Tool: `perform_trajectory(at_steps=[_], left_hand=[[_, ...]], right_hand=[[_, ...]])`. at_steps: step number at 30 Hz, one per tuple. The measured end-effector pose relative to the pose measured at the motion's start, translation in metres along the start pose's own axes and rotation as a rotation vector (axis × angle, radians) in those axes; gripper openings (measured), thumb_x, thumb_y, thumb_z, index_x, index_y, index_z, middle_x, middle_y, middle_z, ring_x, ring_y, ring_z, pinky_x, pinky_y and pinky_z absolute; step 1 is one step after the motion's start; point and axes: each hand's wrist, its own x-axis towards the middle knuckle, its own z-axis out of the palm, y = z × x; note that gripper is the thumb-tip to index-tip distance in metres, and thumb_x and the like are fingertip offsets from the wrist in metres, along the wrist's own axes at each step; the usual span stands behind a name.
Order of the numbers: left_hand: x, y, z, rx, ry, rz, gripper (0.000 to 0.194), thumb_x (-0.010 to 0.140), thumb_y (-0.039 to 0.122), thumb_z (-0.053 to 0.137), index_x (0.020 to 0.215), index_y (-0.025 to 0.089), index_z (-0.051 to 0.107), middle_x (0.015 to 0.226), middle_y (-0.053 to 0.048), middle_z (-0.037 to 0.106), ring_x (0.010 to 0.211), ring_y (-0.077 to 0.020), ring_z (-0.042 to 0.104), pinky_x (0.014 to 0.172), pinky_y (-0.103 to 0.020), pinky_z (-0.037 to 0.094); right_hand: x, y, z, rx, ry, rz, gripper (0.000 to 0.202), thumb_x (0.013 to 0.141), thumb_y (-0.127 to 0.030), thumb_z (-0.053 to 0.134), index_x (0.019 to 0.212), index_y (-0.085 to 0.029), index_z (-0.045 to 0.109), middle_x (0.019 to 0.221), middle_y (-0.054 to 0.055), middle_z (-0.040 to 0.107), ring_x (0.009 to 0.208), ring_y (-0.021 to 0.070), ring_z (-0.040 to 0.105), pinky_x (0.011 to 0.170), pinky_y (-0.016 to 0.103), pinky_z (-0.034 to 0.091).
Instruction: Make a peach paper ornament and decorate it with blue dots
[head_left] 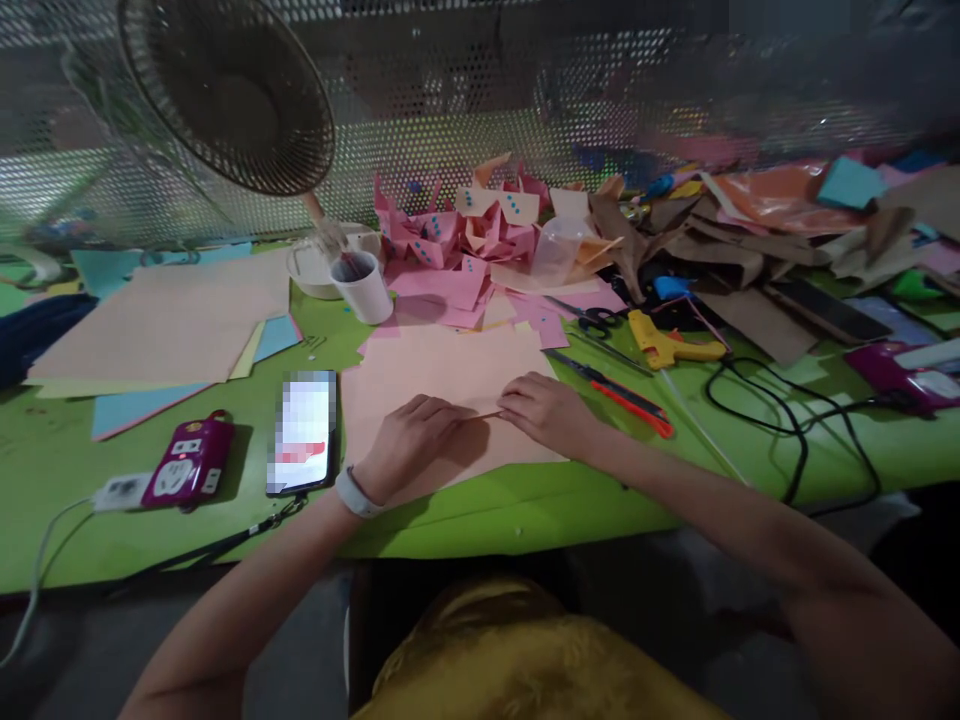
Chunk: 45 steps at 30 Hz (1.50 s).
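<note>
A large peach paper sheet (435,365) lies on the green table in front of me. My left hand (416,435), with a pale band at the wrist, is closed over its middle, thumb and fingers together. From the other side my right hand (547,410) pinches at the same line. Between the fingertips runs a thin peach paper strip (481,415), like a narrow fold or roll; which of these I cannot tell. It casts a shadow on the sheet. Right of the paper lie a red utility knife (634,405) and black-handled scissors (596,320).
A lit phone (304,430) and a purple power socket (187,460) lie at left, below stacked paper sheets (172,320). A white cup (362,288) and fan (232,95) stand behind. Pink paper pieces (450,240) pile up at the back; a yellow glue gun (667,342) with cables lies right.
</note>
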Motion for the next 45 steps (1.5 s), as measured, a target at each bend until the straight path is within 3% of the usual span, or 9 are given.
perform_trajectory(at_steps=[4, 7, 12, 18, 22, 28, 32, 36, 45], left_hand=[[0.001, 0.000, 0.002, 0.008, 0.039, -0.014, 0.024, 0.097, 0.019, 0.048, 0.115, 0.019, 0.064, 0.097, -0.006, 0.069, 0.089, -0.0193, 0.062, 0.079, -0.033, 0.052], [0.002, 0.000, 0.002, -0.024, 0.084, -0.085, 0.021, 0.098, 0.021, 0.048, 0.108, 0.020, 0.066, 0.094, -0.006, 0.067, 0.088, -0.0193, 0.060, 0.078, -0.033, 0.051], [0.001, -0.004, 0.003, 0.074, 0.025, -0.208, 0.019, 0.096, 0.030, 0.051, 0.094, 0.018, 0.065, 0.086, -0.006, 0.061, 0.084, -0.0213, 0.056, 0.073, -0.034, 0.047], [-0.001, -0.009, 0.006, 0.326, -0.047, -0.271, 0.030, 0.096, 0.039, 0.050, 0.087, 0.016, 0.065, 0.088, -0.010, 0.059, 0.084, -0.0253, 0.053, 0.071, -0.039, 0.042], [-0.002, -0.015, 0.003, 0.337, -0.023, -0.284, 0.037, 0.095, 0.048, 0.047, 0.086, 0.020, 0.069, 0.087, -0.010, 0.058, 0.083, -0.0265, 0.051, 0.072, -0.040, 0.039], [-0.009, -0.022, -0.009, 0.368, 0.000, -0.298, 0.032, 0.097, 0.045, 0.045, 0.089, 0.028, 0.071, 0.078, -0.007, 0.055, 0.077, -0.0228, 0.050, 0.071, -0.037, 0.037], [-0.013, -0.021, -0.015, 0.227, 0.054, -0.253, 0.037, 0.094, 0.051, 0.048, 0.090, 0.019, 0.066, 0.089, -0.008, 0.063, 0.084, -0.0228, 0.055, 0.077, -0.037, 0.040], [-0.012, -0.025, -0.011, 0.005, -0.041, -0.125, 0.032, 0.096, 0.046, 0.048, 0.089, 0.018, 0.062, 0.087, -0.006, 0.063, 0.083, -0.0191, 0.056, 0.075, -0.033, 0.043], [0.002, -0.032, -0.016, -0.144, -0.133, -0.325, 0.029, 0.090, 0.045, 0.059, 0.076, 0.019, 0.060, 0.070, -0.001, 0.055, 0.065, -0.0156, 0.053, 0.059, -0.029, 0.038]], right_hand=[[0.010, -0.004, 0.000, 0.047, -0.045, 0.042, 0.022, 0.097, -0.029, 0.052, 0.094, -0.015, 0.069, 0.095, 0.010, 0.065, 0.091, 0.0214, 0.054, 0.079, 0.034, 0.042], [0.016, -0.003, -0.002, 0.182, -0.078, 0.154, 0.020, 0.094, -0.033, 0.057, 0.088, -0.017, 0.068, 0.091, 0.008, 0.064, 0.090, 0.0204, 0.055, 0.078, 0.033, 0.042], [0.020, 0.000, -0.006, 0.298, -0.128, 0.291, 0.016, 0.091, -0.032, 0.063, 0.085, -0.018, 0.068, 0.090, 0.005, 0.065, 0.089, 0.0198, 0.055, 0.075, 0.031, 0.040], [0.021, -0.002, -0.005, 0.291, -0.131, 0.328, 0.011, 0.090, -0.029, 0.065, 0.085, -0.019, 0.068, 0.091, 0.005, 0.065, 0.091, 0.0200, 0.055, 0.076, 0.031, 0.040], [0.021, -0.002, -0.005, 0.284, -0.124, 0.339, 0.010, 0.089, -0.028, 0.066, 0.084, -0.019, 0.068, 0.088, 0.004, 0.066, 0.088, 0.0194, 0.056, 0.073, 0.031, 0.040], [0.021, 0.001, -0.004, 0.298, -0.107, 0.336, 0.011, 0.088, -0.028, 0.067, 0.081, -0.020, 0.068, 0.086, 0.004, 0.066, 0.086, 0.0189, 0.057, 0.069, 0.030, 0.039], [0.021, 0.004, -0.004, 0.328, -0.130, 0.325, 0.013, 0.089, -0.029, 0.065, 0.081, -0.019, 0.069, 0.084, 0.004, 0.066, 0.083, 0.0180, 0.057, 0.068, 0.029, 0.038], [0.021, 0.006, -0.005, 0.338, -0.133, 0.339, 0.014, 0.088, -0.030, 0.067, 0.080, -0.019, 0.069, 0.084, 0.004, 0.066, 0.083, 0.0177, 0.057, 0.067, 0.029, 0.037], [0.011, 0.023, -0.007, 0.324, -0.158, 0.374, 0.014, 0.086, -0.031, 0.069, 0.078, -0.020, 0.070, 0.081, 0.004, 0.067, 0.078, 0.0174, 0.058, 0.065, 0.028, 0.036]])
